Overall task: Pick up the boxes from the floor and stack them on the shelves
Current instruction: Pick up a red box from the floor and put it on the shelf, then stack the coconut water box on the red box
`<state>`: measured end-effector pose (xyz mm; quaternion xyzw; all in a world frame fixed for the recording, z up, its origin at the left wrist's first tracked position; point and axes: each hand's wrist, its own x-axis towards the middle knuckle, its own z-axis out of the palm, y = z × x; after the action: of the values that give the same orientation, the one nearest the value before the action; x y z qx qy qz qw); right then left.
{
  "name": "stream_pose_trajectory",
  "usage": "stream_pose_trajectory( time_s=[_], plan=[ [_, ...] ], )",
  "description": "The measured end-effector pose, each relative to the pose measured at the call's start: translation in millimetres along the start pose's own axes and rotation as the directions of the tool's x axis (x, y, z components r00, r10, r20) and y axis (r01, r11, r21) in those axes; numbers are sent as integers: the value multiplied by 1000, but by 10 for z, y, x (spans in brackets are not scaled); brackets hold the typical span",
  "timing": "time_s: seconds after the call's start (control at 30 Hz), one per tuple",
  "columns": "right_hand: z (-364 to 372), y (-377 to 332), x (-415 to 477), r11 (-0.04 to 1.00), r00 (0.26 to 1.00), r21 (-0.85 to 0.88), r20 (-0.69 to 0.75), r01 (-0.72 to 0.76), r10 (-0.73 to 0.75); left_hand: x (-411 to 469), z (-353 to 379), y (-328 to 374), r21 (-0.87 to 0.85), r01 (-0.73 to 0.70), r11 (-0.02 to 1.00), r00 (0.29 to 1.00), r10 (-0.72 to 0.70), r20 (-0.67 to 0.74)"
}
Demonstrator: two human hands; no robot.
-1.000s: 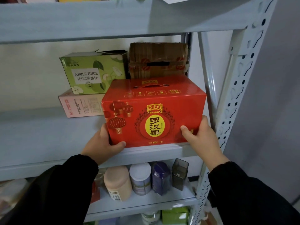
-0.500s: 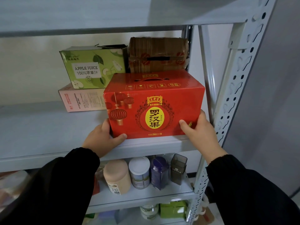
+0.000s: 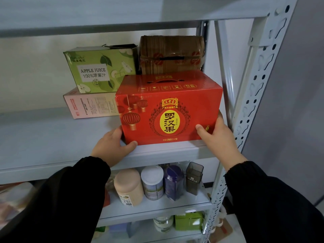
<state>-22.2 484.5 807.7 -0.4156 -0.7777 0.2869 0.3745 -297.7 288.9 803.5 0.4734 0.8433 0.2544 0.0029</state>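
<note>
A red drink carton (image 3: 168, 109) with lanterns and a yellow oval label rests on the grey metal shelf (image 3: 52, 137), near its front right corner. My left hand (image 3: 112, 146) grips its lower left corner, thumb on the front face. My right hand (image 3: 217, 135) holds its lower right corner, fingers wrapped round the side. Behind the carton stand a green apple juice box (image 3: 100, 69) on top of a flat pink box (image 3: 87, 106), and a taped brown cardboard box (image 3: 171, 55).
A perforated upright post (image 3: 252, 102) runs just right of my right hand. The shelf above (image 3: 122, 13) hangs low over the boxes. The shelf below holds a beige jar (image 3: 128, 186), a white tin (image 3: 152, 181), a purple pack (image 3: 173, 181) and a dark container (image 3: 193, 178).
The red carton has slid a little further back onto the shelf, with both hands still on its lower corners. My view has tilted slightly downward.
</note>
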Motion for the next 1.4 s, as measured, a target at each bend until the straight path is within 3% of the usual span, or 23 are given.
stream_pose_trajectory(
  time_s=[0.23,0.37,0.47,0.53,0.6,0.73,0.83,1.03,1.27,1.4],
  plan=[
    [36,36,10,997,1000,-70,-10,14,-15,-27,25,16,70,-5,998,999,8,-40],
    [63,52,-121,984,1000,-176,-13,7,-9,-125,68,24,-5,-26,1000,972,24,-232],
    [29,61,-517,971,1000,-240,4,9,-9,-319,61,-40,-17,-275,961,886,247,-393],
    [44,77,-931,971,1000,-238,-29,-8,1,-476,95,-80,102,-493,864,750,482,-454],
    [93,122,-1374,960,998,-278,-64,-46,29,-604,203,-60,115,-642,758,666,626,-404],
    [107,350,-2263,880,964,-395,-120,-266,237,-772,677,111,-46,-724,688,687,725,43],
    [-8,484,-2968,763,877,-434,-188,-478,443,-957,1171,317,-75,-764,641,590,740,321],
    [-363,709,-4590,467,592,-386,-331,-796,735,-1843,1974,982,-210,-829,519,346,770,536],
    [-651,989,-6216,206,248,-140,-468,-969,849,-3106,2797,1739,-340,-874,347,19,723,691],
    [-768,1251,-6938,78,52,34,-471,-996,881,-3715,3209,2155,-397,-873,284,-119,666,736]
  ],
)
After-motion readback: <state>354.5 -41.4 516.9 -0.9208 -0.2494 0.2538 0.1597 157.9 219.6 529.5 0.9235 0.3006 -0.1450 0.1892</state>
